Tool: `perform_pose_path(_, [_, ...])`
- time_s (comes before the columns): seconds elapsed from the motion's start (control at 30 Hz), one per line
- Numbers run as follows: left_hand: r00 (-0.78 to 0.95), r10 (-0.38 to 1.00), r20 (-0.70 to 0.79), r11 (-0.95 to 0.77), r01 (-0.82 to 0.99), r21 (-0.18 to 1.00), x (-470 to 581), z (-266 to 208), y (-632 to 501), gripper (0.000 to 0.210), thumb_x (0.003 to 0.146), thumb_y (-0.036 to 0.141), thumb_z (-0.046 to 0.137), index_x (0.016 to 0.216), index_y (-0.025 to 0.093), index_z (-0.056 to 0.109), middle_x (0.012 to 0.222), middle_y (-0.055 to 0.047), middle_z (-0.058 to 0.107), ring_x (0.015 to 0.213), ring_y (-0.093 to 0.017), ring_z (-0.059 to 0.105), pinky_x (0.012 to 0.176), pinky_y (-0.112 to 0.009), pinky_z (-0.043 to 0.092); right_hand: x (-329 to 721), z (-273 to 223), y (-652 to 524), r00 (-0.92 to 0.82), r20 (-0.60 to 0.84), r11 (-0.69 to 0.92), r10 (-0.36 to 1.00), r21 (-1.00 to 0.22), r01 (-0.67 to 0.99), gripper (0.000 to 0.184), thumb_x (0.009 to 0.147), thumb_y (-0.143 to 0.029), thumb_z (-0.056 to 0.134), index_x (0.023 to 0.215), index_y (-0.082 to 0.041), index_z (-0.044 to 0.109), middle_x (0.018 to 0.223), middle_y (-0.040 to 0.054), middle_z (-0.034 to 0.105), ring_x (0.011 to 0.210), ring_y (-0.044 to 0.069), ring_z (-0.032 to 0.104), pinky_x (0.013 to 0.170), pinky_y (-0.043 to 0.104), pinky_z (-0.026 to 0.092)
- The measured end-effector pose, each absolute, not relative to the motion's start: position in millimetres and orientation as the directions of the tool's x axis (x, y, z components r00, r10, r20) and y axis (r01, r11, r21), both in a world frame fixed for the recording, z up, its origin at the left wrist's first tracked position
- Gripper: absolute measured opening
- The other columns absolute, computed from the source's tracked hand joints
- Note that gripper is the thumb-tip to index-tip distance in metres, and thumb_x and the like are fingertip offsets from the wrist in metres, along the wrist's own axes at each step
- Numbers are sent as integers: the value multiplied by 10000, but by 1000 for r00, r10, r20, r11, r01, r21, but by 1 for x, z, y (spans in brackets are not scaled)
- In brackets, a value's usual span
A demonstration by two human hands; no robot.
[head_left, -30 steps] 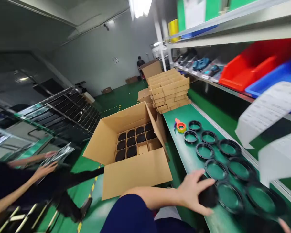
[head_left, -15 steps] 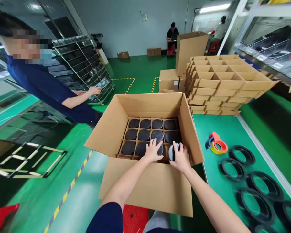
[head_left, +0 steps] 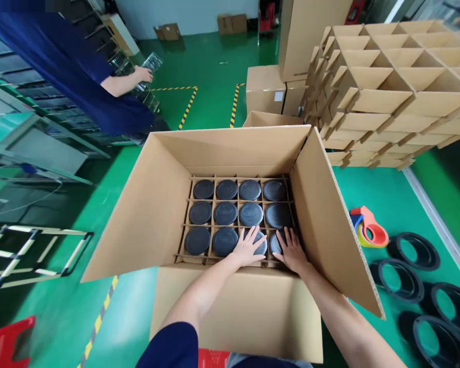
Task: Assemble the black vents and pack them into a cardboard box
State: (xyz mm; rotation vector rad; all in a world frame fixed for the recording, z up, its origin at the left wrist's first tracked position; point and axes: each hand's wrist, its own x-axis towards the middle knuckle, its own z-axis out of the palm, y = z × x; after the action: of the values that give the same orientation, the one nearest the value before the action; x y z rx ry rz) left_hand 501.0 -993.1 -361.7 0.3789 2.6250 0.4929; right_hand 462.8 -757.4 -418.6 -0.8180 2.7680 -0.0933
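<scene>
An open cardboard box stands before me with its flaps folded outward. Inside, a cardboard divider separates several round black-lidded containers, one to a cell. My left hand lies with spread fingers over the black-lidded container in the third cell of the near row. My right hand is spread over the container in the near right corner cell, fingers resting on its lid. Both hands partly cover these two lids. Neither hand is closed round anything.
Stacked cardboard dividers rise behind on the right. A red tape dispenser and several black rings lie on the green surface at right. Cartons stand beyond the box. Far left, a co-worker's hand holds something clear. A red stool is lower left.
My right hand has gone from gripping a tilted container to lying open over it, the container now down in the corner cell. My left hand stays spread near the same cell. The view has tipped downward.
</scene>
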Motion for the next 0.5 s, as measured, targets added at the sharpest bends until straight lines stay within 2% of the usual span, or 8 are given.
perform_pose_path(0.17, [-866,322,-382,925,202,322,493,-354,-995,791,857,564,593,1527,316,253,1645,-135,54,1521,-298,21,1199,-596,64,451,-405,-764,-818,-241,852,-522,-196,-486,800,879,-491,615,1538,-162,303,1615,213,154,1480,408,118,1174,560,189])
perform_pose_path(0.27, [-884,298,-361,949,235,209,497,-348,-996,698,864,541,568,1491,311,365,1634,-118,156,1515,-301,104,1204,-550,144,455,-372,-774,-825,-251,849,-507,-310,-427,828,849,-516,654,1534,-198,314,1612,201,180,1475,401,153,1176,551,204])
perform_pose_path(0.33, [-914,278,-295,961,260,99,496,-350,-999,637,868,506,535,1455,275,444,1611,-130,236,1500,-305,181,1189,-528,210,463,-347,-783,-864,-190,843,-465,-392,-368,810,852,-557,637,1522,-225,327,1609,187,207,1460,388,213,1161,559,242])
perform_pose_path(0.4, [-947,273,-171,962,273,25,486,-356,-997,593,844,415,506,1407,228,515,1575,-161,316,1472,-311,271,1154,-525,282,471,-330,-791,-906,-81,834,-416,-430,-345,779,847,-584,627,1483,-210,375,1571,181,303,1400,358,336,1104,532,357])
perform_pose_path(0.47, [-956,291,-26,952,287,108,473,-357,-983,629,785,449,524,1384,258,538,1505,-173,439,1401,-355,397,1049,-555,401,479,-324,-790,-883,9,805,-469,-408,-431,641,868,-605,585,1366,-208,511,1478,147,448,1309,311,447,986,453,481])
perform_pose_path(0.5, [-972,231,51,955,237,180,468,-354,-971,634,762,501,544,1379,354,526,1433,-123,542,1332,-370,482,968,-567,456,486,-324,-783,-844,36,771,-535,-388,-505,537,895,-583,560,1284,-214,582,1445,121,489,1291,283,469,955,411,502])
